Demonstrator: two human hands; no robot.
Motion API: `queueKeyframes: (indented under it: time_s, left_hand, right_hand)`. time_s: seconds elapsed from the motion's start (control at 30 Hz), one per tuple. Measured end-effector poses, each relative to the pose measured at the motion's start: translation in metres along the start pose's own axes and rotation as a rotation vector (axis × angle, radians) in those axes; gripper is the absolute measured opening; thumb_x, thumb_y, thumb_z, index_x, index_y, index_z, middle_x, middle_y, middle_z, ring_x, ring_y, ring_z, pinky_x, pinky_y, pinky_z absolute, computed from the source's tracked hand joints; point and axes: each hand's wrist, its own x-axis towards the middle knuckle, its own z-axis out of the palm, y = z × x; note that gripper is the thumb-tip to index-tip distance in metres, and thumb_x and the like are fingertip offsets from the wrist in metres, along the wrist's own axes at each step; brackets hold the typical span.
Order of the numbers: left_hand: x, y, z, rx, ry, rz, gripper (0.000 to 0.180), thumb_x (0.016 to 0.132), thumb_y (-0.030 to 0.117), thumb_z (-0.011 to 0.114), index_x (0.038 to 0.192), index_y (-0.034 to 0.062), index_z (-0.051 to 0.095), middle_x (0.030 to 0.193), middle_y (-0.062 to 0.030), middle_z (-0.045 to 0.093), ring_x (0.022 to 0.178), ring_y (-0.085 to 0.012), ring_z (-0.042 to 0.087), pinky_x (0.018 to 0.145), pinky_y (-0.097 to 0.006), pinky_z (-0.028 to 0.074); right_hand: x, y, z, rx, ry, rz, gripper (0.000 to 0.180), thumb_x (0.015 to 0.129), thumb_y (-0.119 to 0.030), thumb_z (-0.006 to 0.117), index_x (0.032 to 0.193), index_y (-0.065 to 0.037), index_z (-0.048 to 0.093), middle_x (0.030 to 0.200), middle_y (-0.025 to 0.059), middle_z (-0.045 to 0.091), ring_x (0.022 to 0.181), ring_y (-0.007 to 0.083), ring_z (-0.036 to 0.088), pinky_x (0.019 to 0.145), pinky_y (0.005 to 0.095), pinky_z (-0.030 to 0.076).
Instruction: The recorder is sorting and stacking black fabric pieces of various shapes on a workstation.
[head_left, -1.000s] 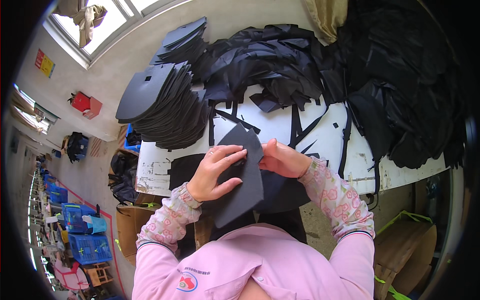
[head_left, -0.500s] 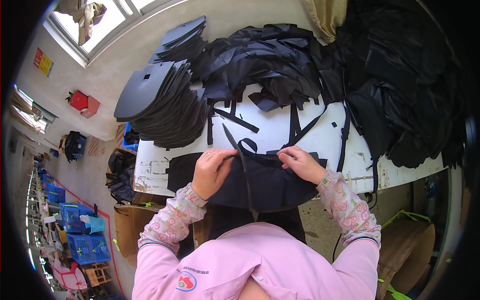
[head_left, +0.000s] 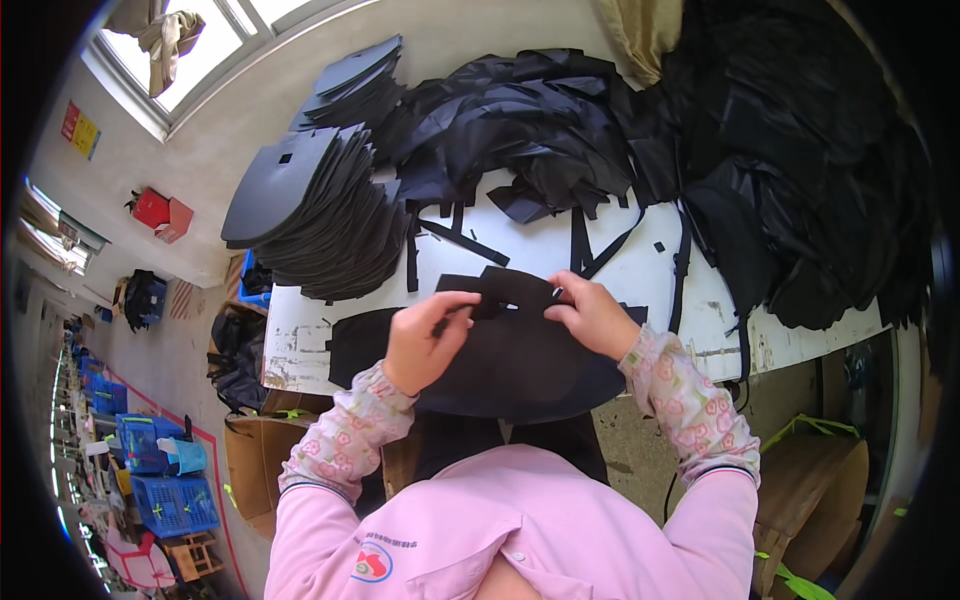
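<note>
A dark foam panel (head_left: 535, 355) with a slot near its top edge is spread in front of me at the table's near edge. White tabletop shows through part of the slot. My left hand (head_left: 428, 338) is closed at the panel's upper left, thumb and fingers pinching it beside the slot. At the upper right edge, my right hand (head_left: 592, 315) pinches the same panel between thumb and fingers. Under the panel lies a black fabric piece (head_left: 358, 345), its left end sticking out past my left hand. The fabric's handle loop cannot be made out behind the panel and fingers.
Stacked grey foam panels (head_left: 280, 190) stand at the table's left. Black fabric pieces (head_left: 510, 110) are heaped at the back, and a big pile of black bags (head_left: 790, 200) covers the right. Straps (head_left: 465, 240) trail across the white table (head_left: 295, 335). Cardboard boxes (head_left: 820, 490) flank me below.
The foam panel, seen edge-on before, has turned to lie broadside over the fabric. My left hand has moved onto its upper left, and my right hand has gone up slightly to its edge.
</note>
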Motion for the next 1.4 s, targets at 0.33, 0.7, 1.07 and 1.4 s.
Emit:
queueKeyframes:
  time_s: [0.33, 0.7, 1.07, 1.4]
  left_hand:
    - [-0.029, 0.014, -0.106, -0.295, 0.529, -0.159, 0.016, 0.102, 0.010, 0.049, 0.108, -0.0008, 0.060, 0.080, -0.0062, 0.064, 0.059, -0.0164, 0.065, 0.059, -0.027, 0.053]
    - [-0.113, -0.149, -0.191, 1.043, 0.115, -0.464, 0.032, 0.091, 0.018, 0.068, 0.116, 0.0006, 0.059, 0.109, -0.0154, 0.066, 0.098, -0.0287, 0.065, 0.090, -0.037, 0.050]
    - [0.088, -0.098, 0.057, 0.004, -0.958, -0.242, 0.063, 0.082, 0.029, 0.079, 0.133, 0.0010, 0.053, 0.125, -0.0138, 0.063, 0.116, -0.0248, 0.059, 0.100, -0.036, 0.045]
    - [0.089, -0.095, 0.084, -0.246, -1.245, -0.344, 0.079, 0.070, 0.007, 0.085, 0.138, -0.0012, 0.047, 0.119, -0.0105, 0.067, 0.105, -0.0172, 0.063, 0.096, -0.032, 0.049]
  right_hand:
    - [0.023, 0.067, 0.003, -0.142, -0.234, 0.134, 0.040, 0.087, -0.021, 0.071, 0.125, -0.012, 0.065, 0.095, 0.0126, 0.071, 0.087, 0.0264, 0.068, 0.081, 0.0351, 0.053]
    - [-0.013, 0.078, -0.011, -0.464, -0.075, 0.143, 0.047, 0.084, -0.032, 0.073, 0.126, -0.015, 0.061, 0.106, 0.0128, 0.071, 0.099, 0.0336, 0.066, 0.084, 0.0441, 0.052]
    - [-0.029, 0.015, -0.009, -0.613, 0.039, -0.103, 0.063, 0.075, -0.030, 0.081, 0.130, -0.014, 0.055, 0.095, 0.0082, 0.070, 0.086, 0.0268, 0.066, 0.078, 0.0395, 0.040]
    - [-0.036, 0.005, -0.003, -0.747, 0.149, -0.202, 0.065, 0.072, -0.027, 0.082, 0.130, -0.012, 0.055, 0.083, 0.0043, 0.062, 0.077, 0.0230, 0.061, 0.075, 0.0377, 0.037]
